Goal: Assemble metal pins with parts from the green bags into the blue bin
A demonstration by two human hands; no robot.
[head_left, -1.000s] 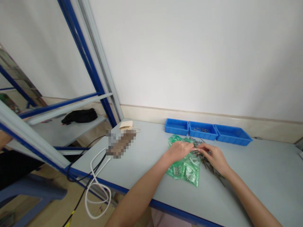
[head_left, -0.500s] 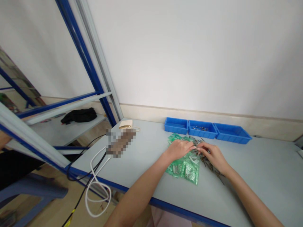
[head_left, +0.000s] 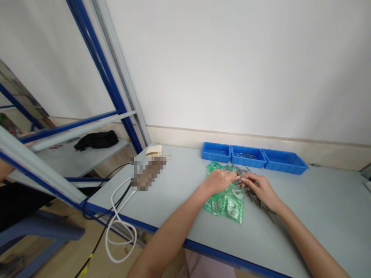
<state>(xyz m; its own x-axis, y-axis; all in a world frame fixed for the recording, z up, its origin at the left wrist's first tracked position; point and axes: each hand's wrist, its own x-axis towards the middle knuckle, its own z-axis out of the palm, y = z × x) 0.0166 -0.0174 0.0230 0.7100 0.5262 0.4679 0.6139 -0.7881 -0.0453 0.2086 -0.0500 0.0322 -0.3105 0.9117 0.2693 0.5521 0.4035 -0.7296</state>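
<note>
My left hand [head_left: 220,181] is closed in a pinch over the green plastic bags [head_left: 232,210]. Facing it, my right hand [head_left: 262,190] pinches too, and the fingertips of both hands meet. Something small and thin may be between them, but I cannot make it out. Beneath and beside my right hand lies a loose pile of long thin metal pieces that look like screws [head_left: 254,199]. Small pale parts show through the bags, which lie partly under my left hand.
Three blue bins stand along the wall: a left bin [head_left: 216,156], a middle bin [head_left: 252,162] holding a few thin metal pieces, and a right bin [head_left: 285,166]. Leftward on the table [head_left: 174,185] are a cream-coloured object [head_left: 154,150], a blurred-out item and a white cable [head_left: 116,222].
Both hands stay at nearly the same spot with fingertips together. The view has shifted very slightly; nothing else has visibly moved.
</note>
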